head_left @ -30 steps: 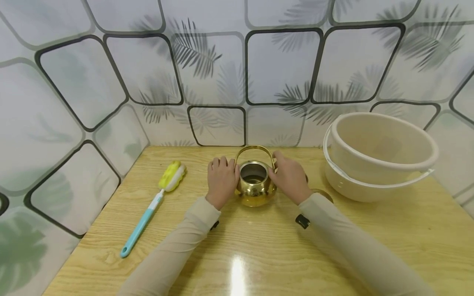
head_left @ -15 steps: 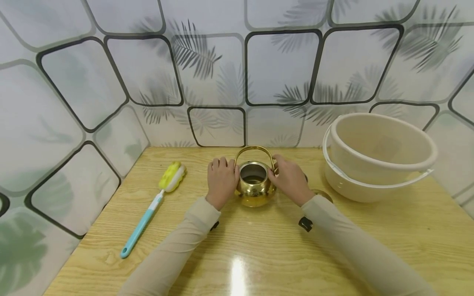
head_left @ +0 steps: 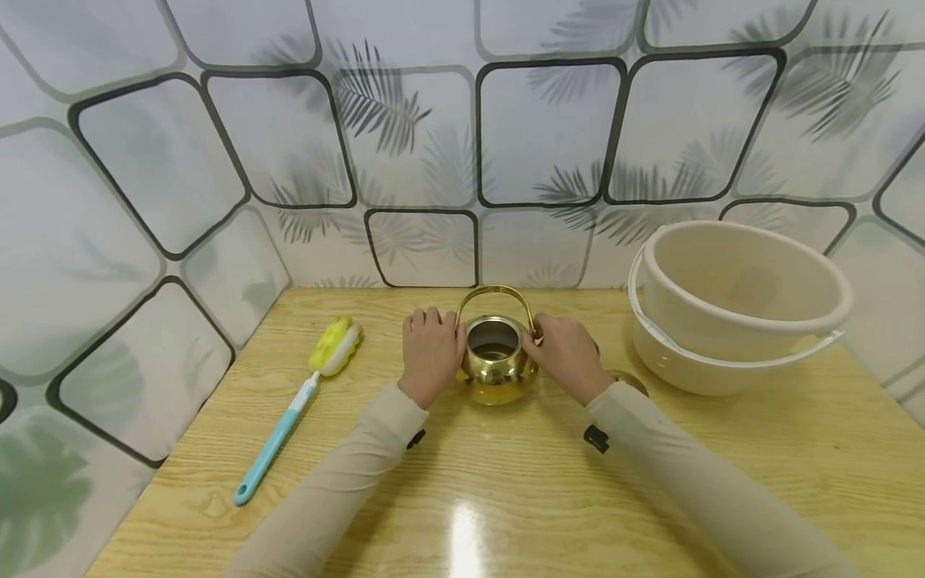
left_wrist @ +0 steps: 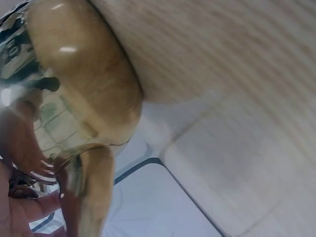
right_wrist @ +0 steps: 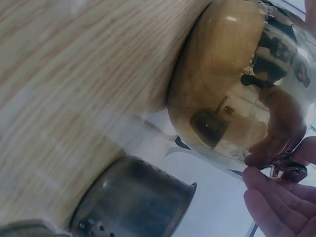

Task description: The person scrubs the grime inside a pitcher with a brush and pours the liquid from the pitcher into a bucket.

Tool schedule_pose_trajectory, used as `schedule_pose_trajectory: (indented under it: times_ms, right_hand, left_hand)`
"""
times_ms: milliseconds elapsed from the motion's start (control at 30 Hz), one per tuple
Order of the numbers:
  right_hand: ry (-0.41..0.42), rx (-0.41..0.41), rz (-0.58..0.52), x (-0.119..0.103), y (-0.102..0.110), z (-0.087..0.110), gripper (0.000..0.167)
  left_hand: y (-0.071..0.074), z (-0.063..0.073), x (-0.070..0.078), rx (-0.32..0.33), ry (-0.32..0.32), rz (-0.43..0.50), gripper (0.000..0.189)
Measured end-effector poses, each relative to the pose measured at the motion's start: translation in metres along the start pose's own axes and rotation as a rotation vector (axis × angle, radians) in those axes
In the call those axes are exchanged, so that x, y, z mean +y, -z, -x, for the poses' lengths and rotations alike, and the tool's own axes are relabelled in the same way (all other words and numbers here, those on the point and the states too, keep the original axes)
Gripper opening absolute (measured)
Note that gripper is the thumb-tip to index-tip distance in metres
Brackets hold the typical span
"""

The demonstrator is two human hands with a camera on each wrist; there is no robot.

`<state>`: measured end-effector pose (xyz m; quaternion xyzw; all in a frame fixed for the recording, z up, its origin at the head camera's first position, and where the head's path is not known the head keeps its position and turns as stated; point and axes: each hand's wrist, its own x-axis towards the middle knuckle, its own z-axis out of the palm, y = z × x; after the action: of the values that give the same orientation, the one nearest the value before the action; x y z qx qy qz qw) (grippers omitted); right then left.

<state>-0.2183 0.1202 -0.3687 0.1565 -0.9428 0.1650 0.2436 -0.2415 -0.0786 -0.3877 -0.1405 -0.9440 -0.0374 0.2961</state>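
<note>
A shiny gold teapot [head_left: 499,377] stands lidless on the wooden table, its hoop handle [head_left: 495,291] upright over the round mouth. My left hand [head_left: 431,353] grips its left side, thumb near the rim where the handle joins; in the left wrist view, its fingers [left_wrist: 34,207] are beside the spout [left_wrist: 86,187]. My right hand [head_left: 567,353] pinches the handle's right joint, and its fingers [right_wrist: 276,202] curl there in the right wrist view. Next to the teapot lies a perforated metal strainer [right_wrist: 133,197], mostly hidden behind my right hand in the head view. The gold lid [head_left: 630,380] is partly covered by my right sleeve.
To the left lies a bottle brush [head_left: 278,441] with a yellow and white sponge head and blue handle. At the back right stands a cream bucket [head_left: 694,361] with a white bail and a basin [head_left: 744,317] in its top. A patterned wall [head_left: 426,249] closes off the back and left.
Both hands keep their hold on the teapot, which stays in place. The right wrist has shifted very slightly; otherwise the scene looks the same.
</note>
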Motion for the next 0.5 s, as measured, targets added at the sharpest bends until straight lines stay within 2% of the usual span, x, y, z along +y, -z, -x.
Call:
schedule_pose_trajectory:
  times_ms: [200, 500]
  right_hand:
    - [0.014, -0.011, 0.029, 0.001, 0.002, 0.000, 0.017]
    - [0.041, -0.037, 0.053, -0.001, 0.005, -0.001, 0.017]
  left_hand:
    - [0.015, 0.000, 0.000, -0.080, -0.001, 0.017, 0.035]
    - [0.036, 0.006, -0.009, -0.097, 0.000, 0.067, 0.032]
